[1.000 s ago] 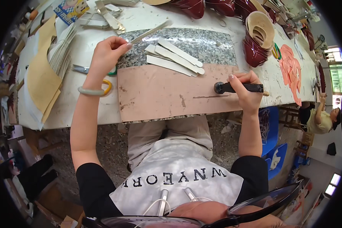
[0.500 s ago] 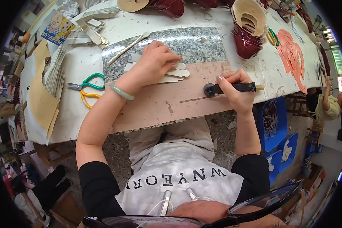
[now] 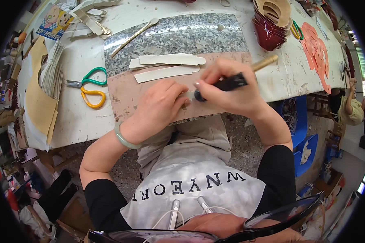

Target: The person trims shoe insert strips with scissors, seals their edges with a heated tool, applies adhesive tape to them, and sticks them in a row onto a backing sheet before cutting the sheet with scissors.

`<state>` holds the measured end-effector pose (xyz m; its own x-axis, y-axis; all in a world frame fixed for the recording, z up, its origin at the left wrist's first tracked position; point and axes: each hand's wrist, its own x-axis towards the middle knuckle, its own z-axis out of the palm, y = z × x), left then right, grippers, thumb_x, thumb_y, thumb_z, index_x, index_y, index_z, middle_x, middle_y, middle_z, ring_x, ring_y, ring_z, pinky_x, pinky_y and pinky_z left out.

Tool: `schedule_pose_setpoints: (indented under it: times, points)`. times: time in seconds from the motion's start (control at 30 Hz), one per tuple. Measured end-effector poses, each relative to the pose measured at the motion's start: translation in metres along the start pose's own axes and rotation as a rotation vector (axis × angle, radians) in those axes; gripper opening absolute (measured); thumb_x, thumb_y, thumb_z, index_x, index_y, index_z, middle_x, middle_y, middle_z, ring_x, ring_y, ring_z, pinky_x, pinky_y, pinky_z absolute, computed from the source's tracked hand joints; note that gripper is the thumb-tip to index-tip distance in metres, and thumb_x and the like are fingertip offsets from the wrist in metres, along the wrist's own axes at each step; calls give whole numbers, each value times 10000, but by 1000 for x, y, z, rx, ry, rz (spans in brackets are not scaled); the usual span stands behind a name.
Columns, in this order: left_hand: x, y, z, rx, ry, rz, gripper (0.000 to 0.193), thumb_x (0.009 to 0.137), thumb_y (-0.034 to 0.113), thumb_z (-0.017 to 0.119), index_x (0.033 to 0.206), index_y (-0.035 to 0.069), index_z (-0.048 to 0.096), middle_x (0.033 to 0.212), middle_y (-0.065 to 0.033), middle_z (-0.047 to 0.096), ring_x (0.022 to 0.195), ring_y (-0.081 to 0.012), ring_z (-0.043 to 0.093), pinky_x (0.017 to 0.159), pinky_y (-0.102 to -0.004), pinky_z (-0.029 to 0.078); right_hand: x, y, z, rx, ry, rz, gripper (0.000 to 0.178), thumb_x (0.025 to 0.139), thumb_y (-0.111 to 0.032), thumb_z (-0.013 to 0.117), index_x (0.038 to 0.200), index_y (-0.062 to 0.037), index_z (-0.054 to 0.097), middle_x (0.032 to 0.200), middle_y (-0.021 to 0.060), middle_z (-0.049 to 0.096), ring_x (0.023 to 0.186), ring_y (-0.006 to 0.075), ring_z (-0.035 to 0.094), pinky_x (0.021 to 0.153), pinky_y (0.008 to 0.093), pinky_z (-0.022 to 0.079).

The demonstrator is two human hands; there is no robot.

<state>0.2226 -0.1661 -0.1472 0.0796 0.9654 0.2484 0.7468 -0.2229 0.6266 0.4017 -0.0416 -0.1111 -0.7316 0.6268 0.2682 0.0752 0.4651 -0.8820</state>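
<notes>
My right hand [image 3: 237, 91] grips a hammer, wrapped round its black head [image 3: 232, 82] with the wooden handle [image 3: 265, 63] sticking out to the upper right. Motion smears the hand a little. The round face of the head is low over the pinkish-brown board [image 3: 119, 91], beside the fingertips of my left hand [image 3: 160, 101]. Those fingers are bent and pressed down on a pale strip that is mostly hidden beneath them. Just beyond, several cream strips [image 3: 166, 73] with rounded ends lie on the board.
A speckled stone slab [image 3: 178, 36] with a thin stick [image 3: 134, 37] lies behind the board. Scissors [image 3: 91, 87] and bundled strips [image 3: 54, 77] are at left. Stacked dark-red shoe pieces [image 3: 269, 32], more scissors [image 3: 297, 30] and coral pieces [image 3: 315, 52] are at right; blue bins [image 3: 306, 156] stand below.
My left hand has come off the cream strips and moved nearer to me. The right hand has carried the hammer left, close to the left fingertips.
</notes>
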Motion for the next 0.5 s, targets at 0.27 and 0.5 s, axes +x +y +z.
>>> schedule_pose_setpoints:
  times: [0.27,0.5]
  points:
    - [-9,-9,-4,33,3,110,289,778,33,725,1064,64,696,907,-55,637,858,-251,594,738,-381,494,9,9,16,-86,18,25,155,761,-131,753,703,-70,623,642,47,657,554,192,635,536,316,486]
    - [-11,-4,-7,253,-27,241,337,706,23,700,1041,44,709,979,-49,648,866,-224,598,715,-347,513,17,-7,11,-121,-56,49,187,808,-48,769,710,-24,611,723,39,685,630,79,611,569,241,472]
